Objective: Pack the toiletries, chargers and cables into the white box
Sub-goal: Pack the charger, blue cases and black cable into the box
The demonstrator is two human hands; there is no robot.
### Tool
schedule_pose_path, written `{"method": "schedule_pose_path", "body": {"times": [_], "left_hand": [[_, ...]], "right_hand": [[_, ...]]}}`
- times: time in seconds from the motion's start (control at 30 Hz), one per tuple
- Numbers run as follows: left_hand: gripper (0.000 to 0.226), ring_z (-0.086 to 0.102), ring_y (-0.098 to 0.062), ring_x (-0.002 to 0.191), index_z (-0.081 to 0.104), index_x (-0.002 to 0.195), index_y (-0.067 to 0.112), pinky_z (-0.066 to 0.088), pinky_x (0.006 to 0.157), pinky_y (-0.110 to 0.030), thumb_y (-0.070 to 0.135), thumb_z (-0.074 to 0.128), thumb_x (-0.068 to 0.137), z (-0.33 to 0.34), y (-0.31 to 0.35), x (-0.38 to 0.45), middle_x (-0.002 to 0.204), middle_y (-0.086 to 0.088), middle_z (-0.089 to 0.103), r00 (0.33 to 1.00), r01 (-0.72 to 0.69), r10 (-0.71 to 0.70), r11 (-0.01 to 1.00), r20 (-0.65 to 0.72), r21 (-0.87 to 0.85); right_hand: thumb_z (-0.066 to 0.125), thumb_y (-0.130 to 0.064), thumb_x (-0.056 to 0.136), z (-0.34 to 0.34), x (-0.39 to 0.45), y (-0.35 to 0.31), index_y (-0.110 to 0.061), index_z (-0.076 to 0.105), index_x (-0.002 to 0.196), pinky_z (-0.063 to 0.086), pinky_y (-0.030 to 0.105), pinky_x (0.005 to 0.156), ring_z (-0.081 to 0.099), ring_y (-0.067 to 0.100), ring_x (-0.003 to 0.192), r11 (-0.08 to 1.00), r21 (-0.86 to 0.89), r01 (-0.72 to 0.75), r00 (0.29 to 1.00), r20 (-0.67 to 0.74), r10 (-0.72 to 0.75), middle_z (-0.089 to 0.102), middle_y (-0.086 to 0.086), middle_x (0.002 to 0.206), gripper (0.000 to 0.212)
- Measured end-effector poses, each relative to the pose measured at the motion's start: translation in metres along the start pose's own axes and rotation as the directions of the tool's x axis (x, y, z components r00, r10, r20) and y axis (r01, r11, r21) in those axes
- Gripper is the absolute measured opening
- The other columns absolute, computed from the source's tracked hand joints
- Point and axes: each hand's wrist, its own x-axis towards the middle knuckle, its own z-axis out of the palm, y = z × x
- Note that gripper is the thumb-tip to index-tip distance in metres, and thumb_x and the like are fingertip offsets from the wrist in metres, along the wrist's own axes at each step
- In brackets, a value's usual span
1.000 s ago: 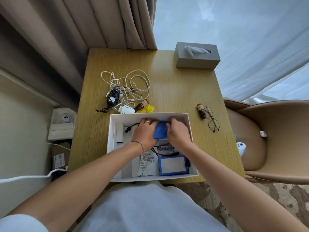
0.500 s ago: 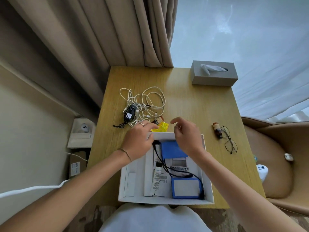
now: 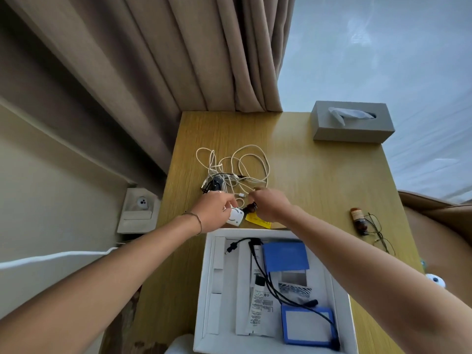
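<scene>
The white box sits at the table's near edge and holds a white tube, two blue packs and a black cable. Beyond it my left hand grips a white charger at the near end of a tangle of white cables. My right hand is closed beside it, over a small brown bottle and a yellow sachet; what its fingers hold is hidden.
A grey tissue box stands at the table's far right. A second brown bottle and a pair of glasses lie near the right edge. A curtain hangs behind, a wall socket is at left, a chair at right.
Both hands let go of the blue pack inside the box and moved forward to the cable pile. My left hand has closed on the white charger. The camera has tilted upward.
</scene>
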Motion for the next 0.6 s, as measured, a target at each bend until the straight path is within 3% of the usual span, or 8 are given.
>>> {"method": "schedule_pose_path", "body": {"times": [0.17,0.27,0.33,0.4,0.47,0.6], "left_hand": [[0.027,0.059,-0.012,0.086,0.067,0.111,0.025,0.043,0.065,-0.021,0.012,0.051,0.094,0.004,-0.012,0.009,0.104,0.003,0.066,0.998,-0.022,0.018,0.998,0.06,0.057],[0.032,0.06,-0.017,0.1,0.065,0.118,0.026,0.053,0.084,-0.033,0.01,0.053,0.093,0.007,-0.013,0.016,0.115,0.002,0.067,0.99,-0.123,0.107,0.971,0.086,0.204],[0.035,0.056,-0.02,0.108,0.062,0.122,0.025,0.049,0.092,-0.036,0.01,0.056,0.091,0.009,-0.013,0.024,0.115,0.001,0.067,0.966,-0.259,0.234,0.884,0.112,0.389],[0.039,0.053,-0.021,0.108,0.059,0.123,0.024,0.041,0.091,-0.034,0.013,0.06,0.086,0.012,-0.013,0.034,0.114,0.001,0.066,0.931,-0.364,0.316,0.76,0.184,0.538],[0.043,0.052,-0.023,0.109,0.055,0.125,0.023,0.037,0.091,-0.036,0.016,0.063,0.083,0.016,-0.014,0.042,0.116,-0.002,0.064,0.912,-0.41,0.307,0.689,0.272,0.598],[0.056,0.051,-0.024,0.113,0.051,0.132,0.024,0.037,0.097,-0.04,0.03,0.069,0.079,0.026,-0.02,0.05,0.122,-0.004,0.061,0.881,-0.468,0.266,0.617,0.392,0.633]], "right_hand": [[0.062,-0.012,0.09,0.011,0.018,0.002,-0.026,0.068,0.12,0.041,0.033,0.054,0.055,0.022,0.072,0.989,-0.149,0.021,1.0,0.003,-0.021,0.051,-0.002,0.09,0.034],[0.064,-0.014,0.091,0.011,0.022,0.001,-0.021,0.067,0.114,0.041,0.032,0.053,0.057,0.021,0.072,0.984,-0.174,0.021,1.0,-0.011,-0.024,0.052,-0.001,0.087,0.025],[0.064,-0.012,0.089,0.006,0.02,0.003,-0.019,0.064,0.107,0.044,0.032,0.053,0.058,0.022,0.072,0.989,-0.145,-0.009,1.0,-0.023,0.006,0.055,-0.001,0.085,0.019],[0.064,-0.013,0.088,0.001,0.015,0.007,-0.018,0.058,0.096,0.055,0.037,0.058,0.061,0.022,0.073,0.996,-0.049,-0.076,0.996,-0.058,0.074,0.061,0.0,0.085,0.011],[0.064,-0.016,0.086,-0.005,0.006,0.012,-0.018,0.058,0.092,0.059,0.039,0.061,0.063,0.024,0.073,0.98,0.113,-0.161,0.981,-0.094,0.172,0.066,0.002,0.085,0.009],[0.077,-0.022,0.08,-0.017,-0.019,0.02,-0.017,0.067,0.103,0.061,0.041,0.07,0.07,0.023,0.077,0.824,0.508,-0.252,0.938,-0.081,0.337,0.072,0.003,0.087,0.026]]}}
